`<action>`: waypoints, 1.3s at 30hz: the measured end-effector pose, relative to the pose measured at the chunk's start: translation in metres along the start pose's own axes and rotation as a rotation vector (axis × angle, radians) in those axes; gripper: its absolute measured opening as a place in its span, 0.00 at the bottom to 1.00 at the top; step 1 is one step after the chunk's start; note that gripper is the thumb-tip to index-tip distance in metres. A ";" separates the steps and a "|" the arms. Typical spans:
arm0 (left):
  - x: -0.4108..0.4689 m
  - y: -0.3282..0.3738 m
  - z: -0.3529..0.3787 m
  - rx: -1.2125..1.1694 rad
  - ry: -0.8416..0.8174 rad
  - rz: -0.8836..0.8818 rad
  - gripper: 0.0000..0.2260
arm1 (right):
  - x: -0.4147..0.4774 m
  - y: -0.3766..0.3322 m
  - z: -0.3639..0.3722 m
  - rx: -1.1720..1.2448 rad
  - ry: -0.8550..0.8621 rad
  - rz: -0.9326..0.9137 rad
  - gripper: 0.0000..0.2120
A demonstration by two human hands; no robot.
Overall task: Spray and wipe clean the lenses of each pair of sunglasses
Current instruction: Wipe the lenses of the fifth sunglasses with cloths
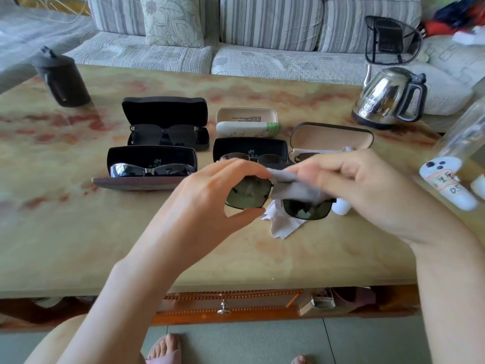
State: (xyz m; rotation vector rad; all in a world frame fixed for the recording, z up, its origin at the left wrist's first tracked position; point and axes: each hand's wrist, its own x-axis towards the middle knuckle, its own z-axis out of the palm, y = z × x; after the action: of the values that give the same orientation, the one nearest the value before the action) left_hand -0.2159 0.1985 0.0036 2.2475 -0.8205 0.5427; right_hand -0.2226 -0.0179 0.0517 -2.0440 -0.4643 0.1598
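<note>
marbled table point(78, 232) w/ striped sofa point(270, 19)

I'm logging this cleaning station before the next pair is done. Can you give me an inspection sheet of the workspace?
Surface: glossy marbled table.
Job's things: held sunglasses with grey cloth on them; white cloth lying on the table beneath; open cases behind, several holding sunglasses.
Clutter: kettle, dark canister, glass jar.
Grippers: left hand pinches the frame; right hand holds the grey cloth.
Cables: nothing seen.
Surroundings: sofa behind the table; drawer below it.
</note>
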 end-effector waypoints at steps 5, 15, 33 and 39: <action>0.000 0.003 0.002 0.031 -0.014 0.055 0.17 | 0.009 0.002 0.006 -0.111 -0.007 0.037 0.18; 0.002 0.001 0.001 0.030 -0.009 0.052 0.16 | 0.011 0.003 0.014 -0.229 0.096 0.020 0.22; 0.001 0.002 -0.005 -0.017 0.028 0.014 0.17 | -0.001 0.012 -0.002 0.099 0.079 -0.002 0.07; 0.000 -0.001 -0.010 -0.039 0.055 0.003 0.18 | -0.006 0.026 -0.015 0.148 0.105 -0.006 0.21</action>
State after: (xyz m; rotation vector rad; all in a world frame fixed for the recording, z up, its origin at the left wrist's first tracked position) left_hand -0.2164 0.2066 0.0101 2.1869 -0.7998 0.5821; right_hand -0.2171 -0.0439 0.0358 -1.8956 -0.3822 0.0807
